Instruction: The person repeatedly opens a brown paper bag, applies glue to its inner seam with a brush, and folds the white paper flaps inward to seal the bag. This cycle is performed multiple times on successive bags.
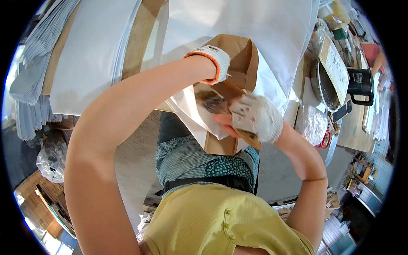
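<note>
A paper bag, brown inside and white outside, lies opened at the near edge of the paper-covered table, its lower part overhanging toward my lap. My left hand, in a white knit glove with an orange cuff, reaches into the bag's folds; its fingers are hidden. My right hand, in a fingerless-looking white glove, is closed around a wooden-handled brush. The brush's dark bristles are smeared by motion against the paper, below my left wrist.
Large white paper sheets lie across the table, with stacked strips at far left. On the right are a metal bowl, a black mug, a phone and red-handled scissors. Another person's arm shows at far right.
</note>
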A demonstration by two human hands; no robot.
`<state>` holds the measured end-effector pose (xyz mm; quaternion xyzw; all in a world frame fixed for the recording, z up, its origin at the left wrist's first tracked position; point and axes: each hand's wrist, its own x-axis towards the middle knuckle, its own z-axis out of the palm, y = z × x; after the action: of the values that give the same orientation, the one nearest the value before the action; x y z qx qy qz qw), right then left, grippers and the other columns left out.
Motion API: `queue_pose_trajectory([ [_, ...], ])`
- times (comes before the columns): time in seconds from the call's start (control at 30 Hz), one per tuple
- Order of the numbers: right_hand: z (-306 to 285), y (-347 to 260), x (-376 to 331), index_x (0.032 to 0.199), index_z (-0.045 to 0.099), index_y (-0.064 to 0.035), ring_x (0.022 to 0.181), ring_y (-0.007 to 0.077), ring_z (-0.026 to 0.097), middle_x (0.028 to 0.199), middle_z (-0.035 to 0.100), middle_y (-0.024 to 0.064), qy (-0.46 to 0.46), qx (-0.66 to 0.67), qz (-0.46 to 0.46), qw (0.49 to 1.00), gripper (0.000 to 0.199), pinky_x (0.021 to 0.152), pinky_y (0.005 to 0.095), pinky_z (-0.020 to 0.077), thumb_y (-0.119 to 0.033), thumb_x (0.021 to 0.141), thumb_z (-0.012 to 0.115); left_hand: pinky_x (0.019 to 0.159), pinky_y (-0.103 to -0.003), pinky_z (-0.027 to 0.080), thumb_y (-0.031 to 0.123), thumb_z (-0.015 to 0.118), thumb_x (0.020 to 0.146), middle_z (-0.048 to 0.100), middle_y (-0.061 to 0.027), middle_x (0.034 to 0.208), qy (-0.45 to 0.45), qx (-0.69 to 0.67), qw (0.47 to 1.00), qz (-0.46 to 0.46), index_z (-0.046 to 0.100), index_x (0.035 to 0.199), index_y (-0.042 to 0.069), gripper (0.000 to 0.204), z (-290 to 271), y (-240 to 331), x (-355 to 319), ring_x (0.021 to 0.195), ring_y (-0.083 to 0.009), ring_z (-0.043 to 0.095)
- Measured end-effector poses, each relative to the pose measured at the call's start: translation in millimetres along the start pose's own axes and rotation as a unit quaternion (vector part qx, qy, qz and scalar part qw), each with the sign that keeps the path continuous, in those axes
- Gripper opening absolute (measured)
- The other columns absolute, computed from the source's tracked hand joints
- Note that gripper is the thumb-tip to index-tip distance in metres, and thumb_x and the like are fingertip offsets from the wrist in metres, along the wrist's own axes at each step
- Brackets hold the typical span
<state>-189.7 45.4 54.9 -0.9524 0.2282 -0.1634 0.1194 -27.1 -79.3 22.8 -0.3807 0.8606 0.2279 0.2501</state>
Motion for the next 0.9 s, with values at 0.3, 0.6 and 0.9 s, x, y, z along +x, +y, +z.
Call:
queue_pose_trajectory([
  [0.3,-31,-23,-8,0.103,0.070,-0.0178,0.064,0.0164,0.057,0.073,0.057,-0.0010,-0.018,-0.033,0.130,0.991,0.038,0.058,0.0300,0.0461,-0.017,0.065,0.074,0.070,-0.045,0.055,0.032,0.061,0.089,0.070,-0.0199,0.090,0.005,-0.032,0.999,-0.001,0.070,0.094,-0.001,0.035,1,-7,-8,0.082,-0.0370,0.069],
  [0.6,-6,-1,13,0.087,0.068,-0.0123,0.074,0.0265,0.065,0.074,0.067,0.0036,-0.055,-0.018,0.242,0.968,0.022,0.067,0.0380,0.0501,-0.011,0.066,0.076,0.067,-0.046,0.056,0.033,0.062,0.088,0.070,-0.0194,0.090,0.016,-0.043,0.998,-0.042,0.071,0.097,0.000,0.035,5,-7,-12,0.080,-0.0365,0.070],
  [0.9,-23,-8,-18,0.090,0.066,-0.0078,0.053,0.0162,0.052,0.055,0.051,-0.0009,0.245,0.335,0.516,0.750,0.019,0.060,0.0296,0.0464,-0.026,0.086,0.067,0.071,-0.048,0.056,0.030,0.062,0.088,0.069,-0.0178,0.095,0.021,-0.063,0.996,-0.060,0.067,0.108,0.006,0.032,9,-6,-14,0.083,-0.0385,0.069],
])
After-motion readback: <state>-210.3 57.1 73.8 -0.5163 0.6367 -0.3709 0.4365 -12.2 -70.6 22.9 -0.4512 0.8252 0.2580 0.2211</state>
